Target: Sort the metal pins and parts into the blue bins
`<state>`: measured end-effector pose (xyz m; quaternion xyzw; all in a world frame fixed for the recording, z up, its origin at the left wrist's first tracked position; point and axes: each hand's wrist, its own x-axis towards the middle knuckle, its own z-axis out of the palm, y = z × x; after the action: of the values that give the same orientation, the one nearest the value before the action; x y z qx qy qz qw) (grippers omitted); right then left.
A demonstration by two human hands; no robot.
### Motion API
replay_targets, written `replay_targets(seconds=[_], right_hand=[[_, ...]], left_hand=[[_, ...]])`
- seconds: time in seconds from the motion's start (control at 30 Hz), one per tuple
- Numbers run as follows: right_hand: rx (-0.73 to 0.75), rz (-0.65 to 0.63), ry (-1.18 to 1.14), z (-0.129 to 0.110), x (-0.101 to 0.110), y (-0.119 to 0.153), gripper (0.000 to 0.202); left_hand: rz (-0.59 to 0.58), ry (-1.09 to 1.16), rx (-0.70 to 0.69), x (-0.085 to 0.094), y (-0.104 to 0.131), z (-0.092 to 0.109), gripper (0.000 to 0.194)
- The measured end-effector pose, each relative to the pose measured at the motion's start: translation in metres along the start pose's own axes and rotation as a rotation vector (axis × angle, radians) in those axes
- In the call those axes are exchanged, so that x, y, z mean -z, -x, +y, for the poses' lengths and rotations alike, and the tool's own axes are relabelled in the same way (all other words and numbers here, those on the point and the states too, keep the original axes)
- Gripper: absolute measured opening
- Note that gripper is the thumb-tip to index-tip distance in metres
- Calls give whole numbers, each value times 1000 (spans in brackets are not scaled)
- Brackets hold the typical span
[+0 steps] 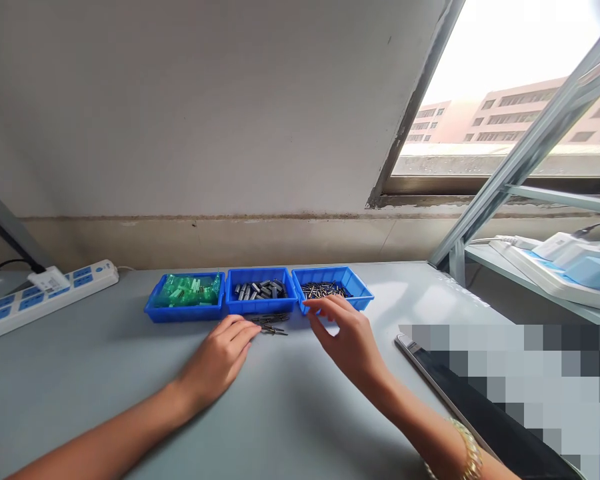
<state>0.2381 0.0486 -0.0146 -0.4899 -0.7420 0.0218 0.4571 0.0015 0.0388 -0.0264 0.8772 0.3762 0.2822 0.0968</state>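
Note:
Three blue bins stand in a row on the table. The left bin holds small pale pieces in green plastic. Grey metal cylinder-like pieces fill the middle one, and thin dark screw-like pins lie in the right one. A small pile of similar slim pins rests on the table before the middle bin. My left hand lies palm down there, fingers together and curled, fingertips at the pile's near end. In front of the right bin, my right hand pinches thumb and forefinger together; what they hold is too small to name.
A white power strip with a plug lies at the back left. On the right are a dark flat device, partly pixelated, and a metal frame with a shelf carrying another loaded power strip. A wall rises behind the table.

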Motion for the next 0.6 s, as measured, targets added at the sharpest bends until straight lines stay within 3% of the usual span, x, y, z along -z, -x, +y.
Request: replay_targets(seconds=[0.3,0.43,0.6], right_hand=[[-84,-197,-163,-21,-3,13,18],[-233,-331,-304,-28,-3,16,17],[-431,-521,-532,-40,-5,22,19]], left_hand=[[29,-4,98,0,-6,1,22],[46,66,148,3,-5,8,19],[79,201,180,5,2,34,7]])
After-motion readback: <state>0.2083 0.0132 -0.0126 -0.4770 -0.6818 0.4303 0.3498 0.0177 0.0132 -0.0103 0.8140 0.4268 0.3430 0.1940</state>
